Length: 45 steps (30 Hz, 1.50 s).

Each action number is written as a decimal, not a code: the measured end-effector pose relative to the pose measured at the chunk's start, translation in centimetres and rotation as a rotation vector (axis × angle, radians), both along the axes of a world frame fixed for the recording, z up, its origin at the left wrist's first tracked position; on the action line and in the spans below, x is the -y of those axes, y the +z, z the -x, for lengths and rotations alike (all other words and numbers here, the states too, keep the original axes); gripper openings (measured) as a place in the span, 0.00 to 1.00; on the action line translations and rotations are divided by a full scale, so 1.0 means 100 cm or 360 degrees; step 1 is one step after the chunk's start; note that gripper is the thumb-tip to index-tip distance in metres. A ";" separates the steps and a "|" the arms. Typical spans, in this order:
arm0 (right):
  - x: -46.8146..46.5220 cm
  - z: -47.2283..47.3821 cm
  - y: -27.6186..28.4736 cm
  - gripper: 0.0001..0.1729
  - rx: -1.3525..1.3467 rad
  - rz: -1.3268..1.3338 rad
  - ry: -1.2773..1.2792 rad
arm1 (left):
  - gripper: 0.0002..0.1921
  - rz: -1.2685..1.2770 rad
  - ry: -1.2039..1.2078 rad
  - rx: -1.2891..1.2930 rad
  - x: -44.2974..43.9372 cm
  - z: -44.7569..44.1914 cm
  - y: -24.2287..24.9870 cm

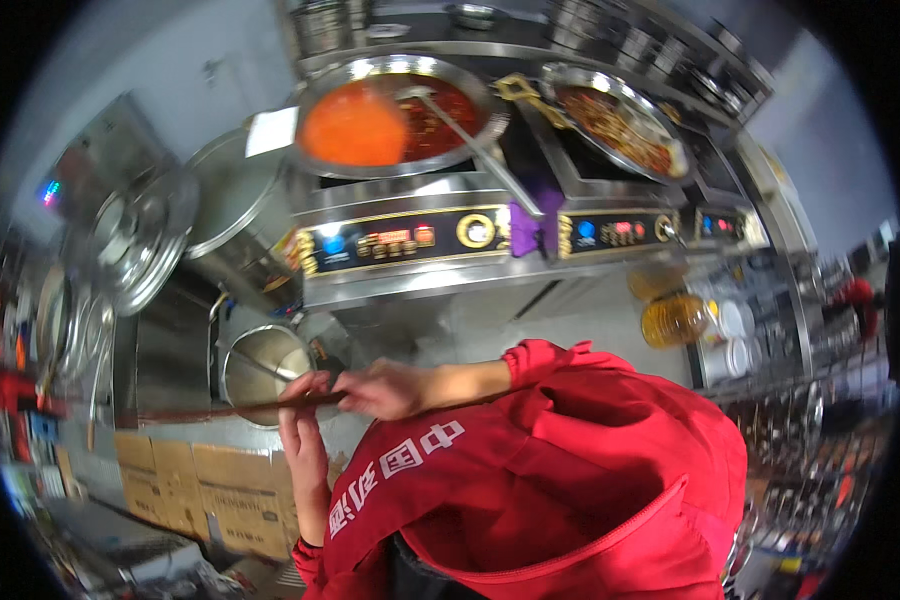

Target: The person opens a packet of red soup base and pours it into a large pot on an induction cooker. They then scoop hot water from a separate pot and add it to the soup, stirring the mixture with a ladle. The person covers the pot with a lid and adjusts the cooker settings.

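Both my hands are at the left of the red garment on my body (540,465), which bears white writing. My right hand (390,388) grips the near end of a long, thin reddish-brown strip (217,412). Across the fingers of my left hand (304,427) runs the same strip, held there; it stretches away to the left. Motion blurs the strip, so I cannot tell whether it is cloth or a stick. Just beyond my left hand stands a metal pail (244,375) with a pale inside and a thin handle leaning in it.
A wide pan of red broth (356,124) holds a metal ladle (461,131). Right of it is a second pan of food (622,124) on a cooker. At left stand a tall stockpot (229,195) and metal lids (146,247). Cardboard (217,487) and an oil bottle (671,321) are lower.
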State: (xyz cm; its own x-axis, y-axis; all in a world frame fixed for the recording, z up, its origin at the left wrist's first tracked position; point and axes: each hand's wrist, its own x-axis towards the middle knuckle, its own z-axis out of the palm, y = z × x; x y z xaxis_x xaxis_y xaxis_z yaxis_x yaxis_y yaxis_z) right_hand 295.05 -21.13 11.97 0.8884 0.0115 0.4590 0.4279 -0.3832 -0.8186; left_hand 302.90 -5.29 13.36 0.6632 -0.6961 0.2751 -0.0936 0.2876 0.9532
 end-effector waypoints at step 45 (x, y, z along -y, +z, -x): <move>0.263 0.192 -0.203 0.18 -0.0498 -0.0531 -0.1698 | 0.14 -0.0614 -0.0181 -0.0395 0.170 0.131 -0.038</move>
